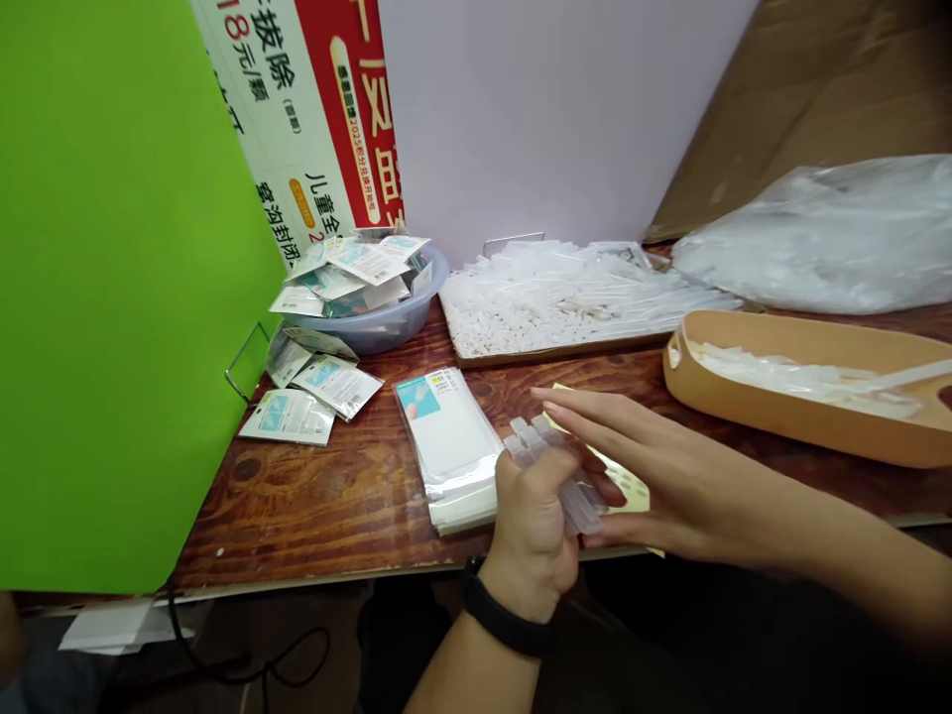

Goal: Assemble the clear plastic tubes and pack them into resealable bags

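Observation:
My left hand (539,521) is closed around several small translucent plastic cases (582,504) bunched side by side, their ends sticking out above and below the fingers. My right hand (669,466) reaches in from the right with fingers stretched over the bundle and the thumb apart, close to its lower end; whether it presses on the cases I cannot tell. Beneath the hands lies a pale yellow sheet (631,488) with rows of oval spots, partly covered. Left of my left hand is a stack of clear packaging sleeves (453,436) with printed cards inside.
A blue bowl (391,327) heaped with packed sachets stands behind, with loose packets (294,415) before it. A shallow tray (535,355) holds many white pieces. An orange basket (788,416) and a plastic bag (825,238) are right; a green panel (111,297) borders the left.

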`<state>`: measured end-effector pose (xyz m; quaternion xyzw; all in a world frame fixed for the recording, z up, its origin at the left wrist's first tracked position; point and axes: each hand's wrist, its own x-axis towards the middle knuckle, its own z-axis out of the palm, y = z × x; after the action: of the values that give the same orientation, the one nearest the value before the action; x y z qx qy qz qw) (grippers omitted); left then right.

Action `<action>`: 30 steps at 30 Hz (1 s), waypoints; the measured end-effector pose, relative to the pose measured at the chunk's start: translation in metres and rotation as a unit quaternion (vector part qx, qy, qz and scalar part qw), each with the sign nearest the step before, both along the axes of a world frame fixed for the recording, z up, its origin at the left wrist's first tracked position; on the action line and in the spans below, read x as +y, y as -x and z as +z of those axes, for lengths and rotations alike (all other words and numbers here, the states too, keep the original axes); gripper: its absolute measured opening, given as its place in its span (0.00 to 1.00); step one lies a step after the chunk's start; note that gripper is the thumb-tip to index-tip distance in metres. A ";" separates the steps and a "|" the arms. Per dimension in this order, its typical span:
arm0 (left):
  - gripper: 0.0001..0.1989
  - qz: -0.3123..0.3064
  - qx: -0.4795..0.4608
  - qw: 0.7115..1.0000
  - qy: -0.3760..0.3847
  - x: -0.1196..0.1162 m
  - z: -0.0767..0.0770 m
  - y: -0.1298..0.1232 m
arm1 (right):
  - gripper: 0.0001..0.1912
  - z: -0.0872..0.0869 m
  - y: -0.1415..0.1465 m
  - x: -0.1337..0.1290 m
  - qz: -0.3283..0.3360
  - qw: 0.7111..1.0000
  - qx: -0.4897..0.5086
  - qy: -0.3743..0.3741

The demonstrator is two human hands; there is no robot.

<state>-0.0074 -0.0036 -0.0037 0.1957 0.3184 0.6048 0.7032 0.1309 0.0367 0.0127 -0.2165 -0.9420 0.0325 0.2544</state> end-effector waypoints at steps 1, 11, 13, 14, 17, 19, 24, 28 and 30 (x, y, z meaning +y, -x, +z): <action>0.07 -0.020 0.007 1.000 -0.001 -0.001 0.000 0.000 | 0.50 0.003 0.002 0.000 0.017 1.000 -0.006 0.016; 0.05 -0.106 0.023 0.994 -0.030 -0.011 -0.003 0.012 | 0.39 0.008 0.019 -0.009 0.059 0.997 -0.038 0.024; 0.06 -0.117 0.026 0.992 -0.042 -0.013 -0.003 0.014 | 0.40 0.007 0.019 -0.009 0.065 0.997 -0.044 -0.003; 0.05 -0.121 0.022 0.992 -0.042 -0.014 -0.003 0.014 | 0.40 0.007 0.019 -0.009 0.064 0.997 -0.043 -0.009; 0.04 -0.108 -0.008 0.994 -0.023 -0.018 -0.003 0.012 | 0.39 0.005 0.019 -0.008 0.048 0.998 -0.028 -0.012; 0.04 -0.092 -0.017 0.996 -0.012 -0.019 -0.003 0.012 | 0.39 0.003 0.020 -0.008 0.048 0.999 -0.022 -0.011; 0.04 -0.052 0.023 0.998 -0.014 -0.021 -0.004 0.016 | 0.41 0.003 0.023 -0.003 0.097 0.993 -0.048 0.045; 0.09 -0.030 0.026 0.999 -0.003 -0.023 -0.001 0.022 | 0.29 0.008 0.040 0.042 0.037 0.990 0.053 0.124; 0.10 -0.042 0.033 0.999 -0.006 -0.024 0.000 0.024 | 0.21 0.009 0.056 0.079 -0.114 0.985 0.049 0.119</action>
<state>-0.0313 -0.0275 -0.0039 0.2329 0.3296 0.5700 0.7157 0.0751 0.1161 0.0218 -0.3492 -0.8870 0.1257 0.2746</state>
